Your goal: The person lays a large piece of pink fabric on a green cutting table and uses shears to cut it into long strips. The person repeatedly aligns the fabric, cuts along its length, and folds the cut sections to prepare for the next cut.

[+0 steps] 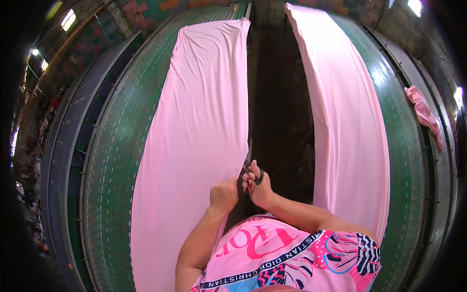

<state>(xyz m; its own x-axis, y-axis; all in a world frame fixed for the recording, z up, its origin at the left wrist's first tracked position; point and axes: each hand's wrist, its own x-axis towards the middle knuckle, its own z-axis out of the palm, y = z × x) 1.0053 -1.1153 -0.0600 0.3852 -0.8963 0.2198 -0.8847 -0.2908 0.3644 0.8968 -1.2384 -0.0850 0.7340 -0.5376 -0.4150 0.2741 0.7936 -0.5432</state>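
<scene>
A long pink fabric [194,112] lies over the left green table, wrinkled toward its far end. My left hand [224,195] is closed on this fabric's right edge, pulling it a little toward me. In my right hand [259,184] is a pair of dark scissors [249,158], my fingers through the handles. Their blades point away from me and lie along the same edge, just beyond my left hand. Whether the blades are parted is too small to tell.
A second pink fabric strip [340,97] covers part of the right green table [396,131]. Between the tables runs a dark gap [279,97]. A bunched pink cloth [424,114] hangs on a rail at the far right. The left green table [114,160] carries rows of white dashes.
</scene>
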